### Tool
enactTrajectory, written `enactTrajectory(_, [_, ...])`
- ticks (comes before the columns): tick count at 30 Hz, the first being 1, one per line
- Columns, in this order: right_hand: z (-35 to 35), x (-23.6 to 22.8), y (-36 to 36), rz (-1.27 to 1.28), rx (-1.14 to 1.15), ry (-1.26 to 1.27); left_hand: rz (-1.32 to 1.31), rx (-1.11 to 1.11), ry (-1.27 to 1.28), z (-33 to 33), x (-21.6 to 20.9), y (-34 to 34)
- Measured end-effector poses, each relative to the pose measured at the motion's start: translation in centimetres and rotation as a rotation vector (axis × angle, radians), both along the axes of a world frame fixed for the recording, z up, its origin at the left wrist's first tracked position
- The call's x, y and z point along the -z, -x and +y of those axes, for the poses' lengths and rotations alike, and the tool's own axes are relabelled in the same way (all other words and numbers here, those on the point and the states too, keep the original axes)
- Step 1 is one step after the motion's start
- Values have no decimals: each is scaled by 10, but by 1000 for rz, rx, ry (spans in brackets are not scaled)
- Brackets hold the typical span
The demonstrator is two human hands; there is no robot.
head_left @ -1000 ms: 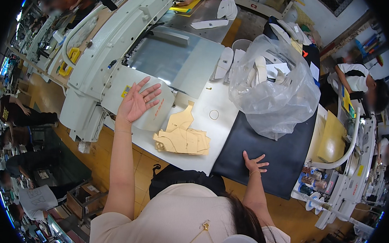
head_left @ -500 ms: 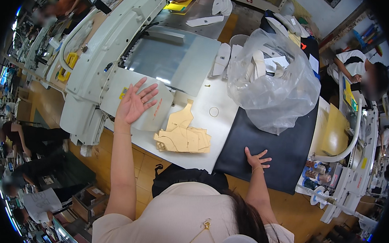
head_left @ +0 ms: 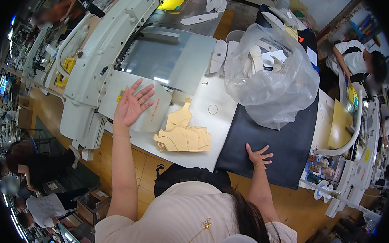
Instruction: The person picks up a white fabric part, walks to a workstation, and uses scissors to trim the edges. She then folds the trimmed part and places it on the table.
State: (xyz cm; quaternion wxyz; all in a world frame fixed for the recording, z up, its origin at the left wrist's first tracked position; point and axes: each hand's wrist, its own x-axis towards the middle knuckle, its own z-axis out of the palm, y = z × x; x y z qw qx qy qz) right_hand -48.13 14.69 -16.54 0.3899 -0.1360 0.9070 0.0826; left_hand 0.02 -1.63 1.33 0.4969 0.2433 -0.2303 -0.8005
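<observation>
My left hand (head_left: 131, 106) is held palm up with its fingers spread, in front of the pale plate (head_left: 156, 119) at the front of the large sewing machine (head_left: 88, 79). Nothing is in it. To its right, several flat tan cut pieces (head_left: 188, 139) lie in an uneven pile on the white tabletop (head_left: 218, 132). My right hand (head_left: 258, 155) rests, fingers apart and empty, near the front edge of a black sheet (head_left: 268, 146). Beyond that hand, a clear plastic bag (head_left: 285, 93) holding white pieces (head_left: 269, 59) sits on the sheet.
A loose ring (head_left: 213, 109) lies beside the tan pieces. Stacks of white pieces (head_left: 217, 56) stand behind. Thread spools (head_left: 321, 167) and a second machine (head_left: 356, 171) are at the right. A seated person (head_left: 352, 60) is at the far right; other people are on the left.
The whole view has shifted slightly. Both my hands keep nearly the same pose and place. At the right, the seated person has leaned and moved an arm lower.
</observation>
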Motion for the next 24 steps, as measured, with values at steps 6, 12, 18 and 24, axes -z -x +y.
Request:
enactTrajectory(6, [0,1,1,-2,8,-2,0,6,7,0,1,0])
enactTrajectory(12, [-1,-3,0,-17,8,-2,2,1,11,0,2,0])
enactTrajectory(18, [-1,-3,1,-19,-2,-7,-19,-35,-8,1,-2,2])
enactTrajectory(24, [-2,-12,-3,-37,-2,10,-188,-84,85,12,-6,9])
